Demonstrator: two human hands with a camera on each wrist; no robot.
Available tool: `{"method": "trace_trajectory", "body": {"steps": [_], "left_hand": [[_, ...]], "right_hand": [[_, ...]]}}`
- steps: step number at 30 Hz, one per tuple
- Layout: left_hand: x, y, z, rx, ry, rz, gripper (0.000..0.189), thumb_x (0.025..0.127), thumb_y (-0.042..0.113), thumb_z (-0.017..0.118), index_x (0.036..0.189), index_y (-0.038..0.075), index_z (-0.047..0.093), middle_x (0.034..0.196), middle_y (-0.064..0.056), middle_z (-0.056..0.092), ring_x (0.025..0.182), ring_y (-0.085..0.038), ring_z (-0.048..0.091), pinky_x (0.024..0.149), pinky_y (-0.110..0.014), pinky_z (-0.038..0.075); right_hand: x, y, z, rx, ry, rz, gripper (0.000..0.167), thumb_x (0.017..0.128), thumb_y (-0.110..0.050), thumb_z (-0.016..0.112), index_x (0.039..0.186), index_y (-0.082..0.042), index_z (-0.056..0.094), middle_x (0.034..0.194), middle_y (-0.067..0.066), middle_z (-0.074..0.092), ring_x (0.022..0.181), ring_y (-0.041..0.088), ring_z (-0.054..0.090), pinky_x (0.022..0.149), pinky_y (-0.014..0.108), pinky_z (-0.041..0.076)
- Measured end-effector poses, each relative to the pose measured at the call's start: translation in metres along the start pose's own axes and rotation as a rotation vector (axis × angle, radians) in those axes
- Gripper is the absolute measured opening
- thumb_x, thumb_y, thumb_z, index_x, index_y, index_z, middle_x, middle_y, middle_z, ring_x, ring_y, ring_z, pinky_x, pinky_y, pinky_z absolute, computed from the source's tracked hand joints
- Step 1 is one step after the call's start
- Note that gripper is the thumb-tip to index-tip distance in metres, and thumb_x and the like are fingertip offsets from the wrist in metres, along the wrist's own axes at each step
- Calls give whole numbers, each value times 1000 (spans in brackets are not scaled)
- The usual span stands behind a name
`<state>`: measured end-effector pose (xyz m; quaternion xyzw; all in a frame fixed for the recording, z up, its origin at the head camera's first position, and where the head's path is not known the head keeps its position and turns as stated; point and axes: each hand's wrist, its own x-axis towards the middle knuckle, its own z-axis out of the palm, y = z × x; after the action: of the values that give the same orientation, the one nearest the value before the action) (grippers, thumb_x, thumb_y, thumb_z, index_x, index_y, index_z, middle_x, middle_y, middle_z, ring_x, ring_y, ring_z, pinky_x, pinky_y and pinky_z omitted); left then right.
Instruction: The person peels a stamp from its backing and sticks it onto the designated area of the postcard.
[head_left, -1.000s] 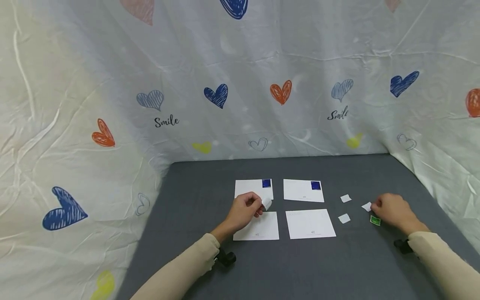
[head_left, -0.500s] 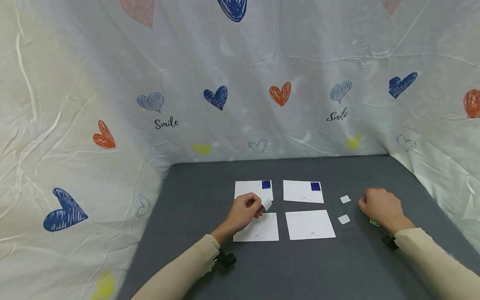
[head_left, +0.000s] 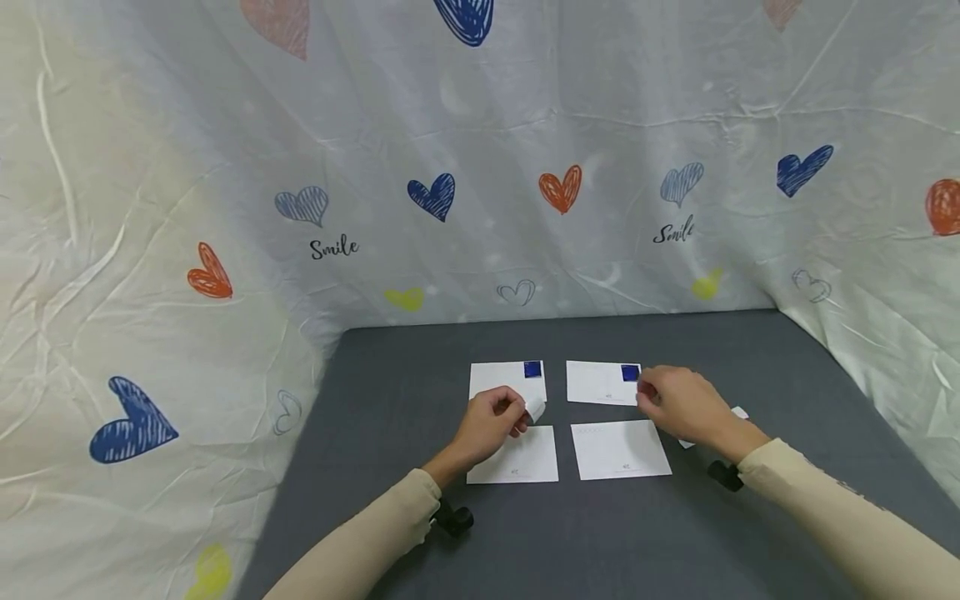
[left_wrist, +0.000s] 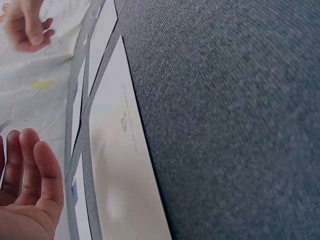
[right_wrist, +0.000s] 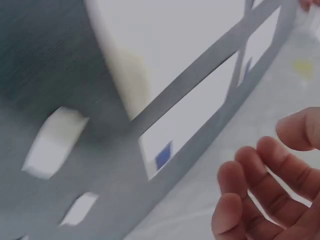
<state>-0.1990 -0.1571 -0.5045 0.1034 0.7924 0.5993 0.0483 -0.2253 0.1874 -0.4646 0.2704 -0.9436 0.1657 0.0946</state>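
Note:
Between thumb and fingertips, my left hand (head_left: 491,421) pinches a small curled piece of white paper (head_left: 535,409) above the front left white card (head_left: 525,462). Only a thin sliver of that piece shows at the left edge of the left wrist view. My right hand (head_left: 686,404) is in the air beside the back right card (head_left: 592,383), which bears a blue stamp (head_left: 630,372). Seen from the right wrist, its fingers (right_wrist: 262,157) are loosely bent with nothing between them. The back left card (head_left: 495,375) also carries a blue stamp (head_left: 532,369).
A front right card (head_left: 622,450) lies unstamped on the dark grey table (head_left: 600,542). Small white paper squares (right_wrist: 56,145) lie to the right, partly hidden by my right arm in the head view. A heart-patterned curtain (head_left: 487,250) hangs behind the table.
My right hand was over the small squares and the green stamp at the right; it has moved left toward the cards. My left hand has stayed in place, pinching the curled paper.

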Motion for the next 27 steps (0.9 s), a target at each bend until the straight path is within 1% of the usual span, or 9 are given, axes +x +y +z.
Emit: {"method": "trace_trajectory", "body": {"steps": [5,7,11,15,18,22,27], "left_hand": [[1,1,1,5,-14,0,16,108,9,62,100,0,72,91,-15,76,79,-20,73,72,-32,63],[1,2,2,4,-20,1,16,108,9,61,100,0,72,91,-14,76,79,-20,73,72,-31,63],[2,4,3,10,-20,5,17,109,10,60,100,2,72,90,-13,76,80,-23,73,73,-31,63],[1,4,2,15,-14,17,17,109,10,60,100,1,72,90,-14,77,80,-26,74,72,-32,63],[0,4,3,19,-15,20,18,110,11,60,100,1,72,90,-14,76,79,-23,74,71,-30,63],[0,5,4,25,-17,25,18,110,12,60,100,2,72,90,-13,76,79,-21,73,71,-28,62],[1,6,6,-1,-37,39,18,110,10,59,100,1,72,91,-14,77,81,-28,77,71,-32,64]], "right_hand": [[18,-34,13,46,39,-156,12,94,-12,74,87,-21,70,81,-10,67,71,5,58,63,29,51],[25,-47,17,60,42,-199,11,93,-13,75,87,-21,70,81,-11,67,71,4,59,63,28,51],[36,-69,21,90,27,-251,10,95,-15,75,89,-22,70,81,-12,67,70,3,57,64,26,49],[43,-85,26,106,1,-272,9,97,-19,75,90,-22,70,82,-12,66,70,3,56,66,25,49],[45,-92,31,107,-11,-280,9,98,-22,77,91,-23,71,82,-12,66,71,3,57,67,25,51],[47,-96,36,108,-14,-274,11,97,-25,79,90,-23,72,83,-12,67,73,3,59,67,26,52],[48,-98,41,112,-12,-255,10,97,-25,80,90,-23,72,83,-9,69,73,5,61,67,27,53]]}}
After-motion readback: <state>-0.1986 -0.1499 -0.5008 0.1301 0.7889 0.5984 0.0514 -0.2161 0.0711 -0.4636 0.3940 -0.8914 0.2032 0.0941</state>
